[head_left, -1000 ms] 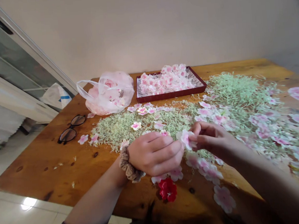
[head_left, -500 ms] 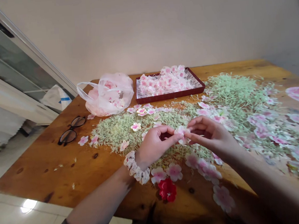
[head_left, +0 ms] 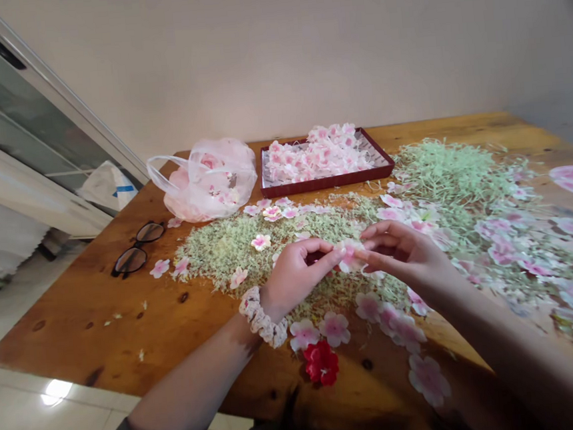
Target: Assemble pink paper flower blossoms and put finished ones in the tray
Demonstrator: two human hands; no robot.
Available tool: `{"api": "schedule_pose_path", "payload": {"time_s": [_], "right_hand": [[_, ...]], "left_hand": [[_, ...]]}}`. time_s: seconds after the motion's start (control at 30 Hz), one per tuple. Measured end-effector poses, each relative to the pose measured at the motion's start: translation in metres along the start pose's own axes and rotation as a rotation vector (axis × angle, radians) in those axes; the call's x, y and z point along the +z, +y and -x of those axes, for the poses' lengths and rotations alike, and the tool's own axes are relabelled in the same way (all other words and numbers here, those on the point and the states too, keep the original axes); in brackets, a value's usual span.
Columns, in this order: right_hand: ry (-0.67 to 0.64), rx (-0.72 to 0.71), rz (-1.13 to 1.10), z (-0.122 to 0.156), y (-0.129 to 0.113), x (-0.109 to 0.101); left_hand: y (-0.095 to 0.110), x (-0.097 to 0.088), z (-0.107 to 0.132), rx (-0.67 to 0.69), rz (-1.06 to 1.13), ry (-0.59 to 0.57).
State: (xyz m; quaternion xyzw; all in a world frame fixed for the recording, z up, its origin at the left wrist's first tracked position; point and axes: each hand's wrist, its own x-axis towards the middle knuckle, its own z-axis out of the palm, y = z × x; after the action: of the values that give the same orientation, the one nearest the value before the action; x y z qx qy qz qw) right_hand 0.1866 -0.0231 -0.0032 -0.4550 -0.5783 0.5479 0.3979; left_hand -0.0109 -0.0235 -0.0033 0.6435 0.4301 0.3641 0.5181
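Observation:
My left hand and my right hand meet above the wooden table, fingertips pinched together on one small pink fabric flower. A scrunchie sits on my left wrist. Under the hands lies a heap of pale green stem pieces. Loose pink flowers and one red flower lie just in front of the hands near the table's front edge.
A dark red tray filled with pink flowers stands at the back. A plastic bag of flowers lies left of it. Glasses rest at the left. A larger green heap with scattered flowers covers the right side.
My left hand turned from a palm-down fist to a pinch and rose to meet the right hand on the flower. Since half a second ago, little has moved.

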Motion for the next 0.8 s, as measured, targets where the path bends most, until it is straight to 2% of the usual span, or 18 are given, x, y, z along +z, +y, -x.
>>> {"api": "schedule_pose_path", "payload": {"time_s": [0.2,0.37,0.43,0.6,0.7,0.8], "right_hand": [[-0.019,0.008,-0.044,0.001,0.001,0.001],[-0.025,0.001,0.01,-0.001,0.0,-0.004],[-0.053,-0.017,0.134,-0.002,-0.001,-0.01],[-0.148,-0.197,0.747,-0.007,0.007,-0.015],[-0.164,-0.303,0.911,-0.008,0.016,-0.01],[-0.193,-0.34,0.996,-0.008,0.021,-0.004]], "left_hand": [[0.0,0.0,-0.001,-0.009,0.04,-0.023],[0.002,0.0,-0.001,-0.014,-0.012,0.025],[0.003,-0.001,-0.001,-0.027,-0.003,0.029],[0.004,-0.002,-0.002,-0.061,0.054,0.066],[0.004,-0.002,-0.002,-0.075,0.066,0.086],[0.004,-0.002,-0.002,-0.061,0.045,0.067]]}}
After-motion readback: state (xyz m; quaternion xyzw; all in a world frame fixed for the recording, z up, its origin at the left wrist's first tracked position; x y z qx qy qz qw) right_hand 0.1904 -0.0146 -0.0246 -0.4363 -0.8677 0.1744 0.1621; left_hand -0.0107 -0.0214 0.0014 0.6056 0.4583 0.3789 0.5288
